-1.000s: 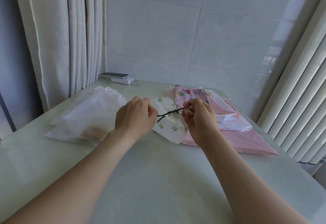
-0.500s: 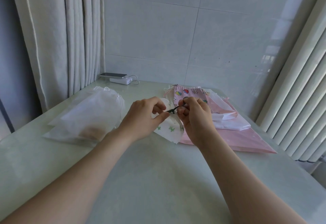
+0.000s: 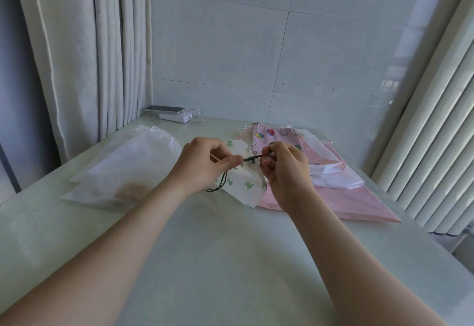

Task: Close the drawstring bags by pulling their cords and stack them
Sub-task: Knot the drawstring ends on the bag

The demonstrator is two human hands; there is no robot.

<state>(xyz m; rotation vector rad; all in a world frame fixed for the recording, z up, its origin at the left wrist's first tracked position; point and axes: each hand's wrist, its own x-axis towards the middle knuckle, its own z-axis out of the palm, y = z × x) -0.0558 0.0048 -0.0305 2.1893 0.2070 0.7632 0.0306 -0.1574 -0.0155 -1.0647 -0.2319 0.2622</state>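
Above table (image 3: 230,261), left hand (image 3: 205,164), right hand (image 3: 284,169) pinch dark cord (image 3: 252,159) of white green-printed bag (image 3: 246,188).

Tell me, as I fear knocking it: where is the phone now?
In the head view, the phone lies at the far left corner of the table, resting on a white charging block, beside the curtain and behind the translucent white bags.
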